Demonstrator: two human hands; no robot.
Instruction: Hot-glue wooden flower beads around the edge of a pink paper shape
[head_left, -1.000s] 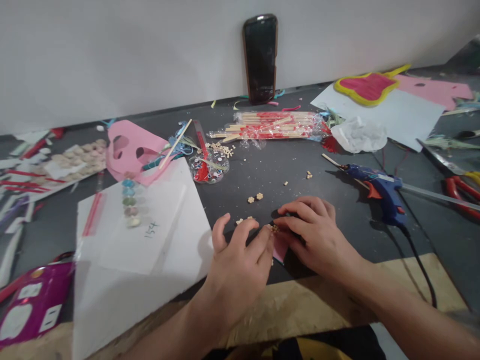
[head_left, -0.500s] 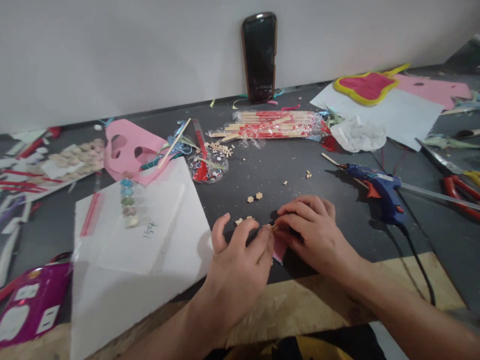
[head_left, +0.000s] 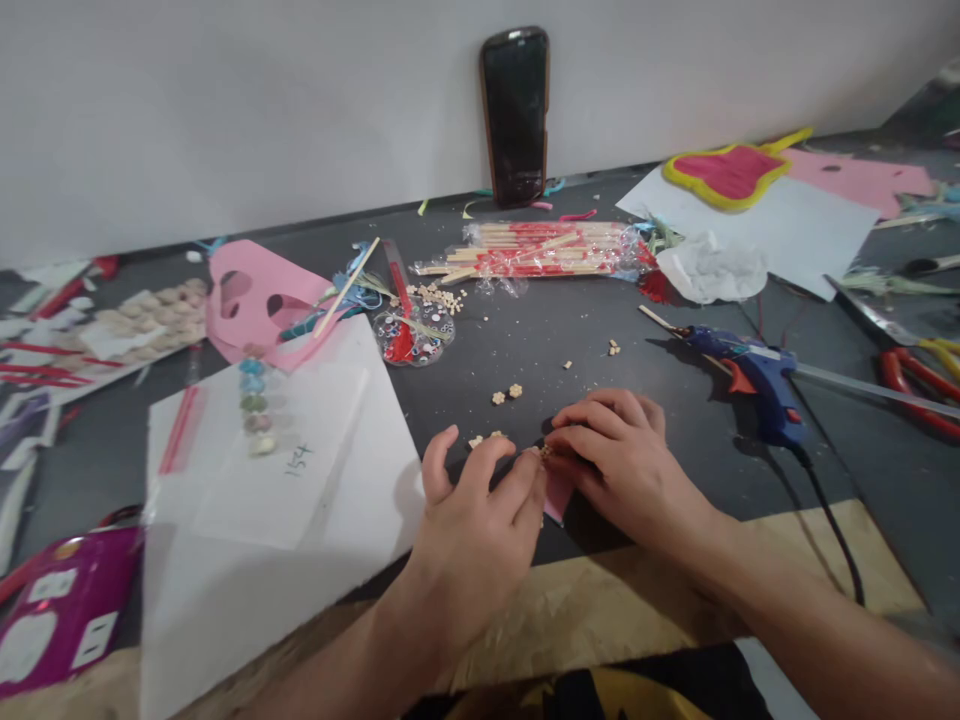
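Observation:
My left hand has its thumb and index finger pinched at a cluster of tiny beige pieces, its other fingers raised and curled. From the other side my right hand closes its fingertips on the same cluster; the hand hides most of its grip. Below the fingertips a pink scrap shows on the dark table. Just beyond the left fingers lie small beige flower-shaped pieces, with more partly behind the fingers. A few loose beige bits rest farther off.
A blue glue gun with its cord lies right, near red-handled pliers. On the left are a white board and a pink cutout. Bagged sticks lie at the back, before a phone leaning on the wall.
The view has shifted very slightly. Both hands keep nearly the same pose around the beige cluster, and the things on the table lie as before.

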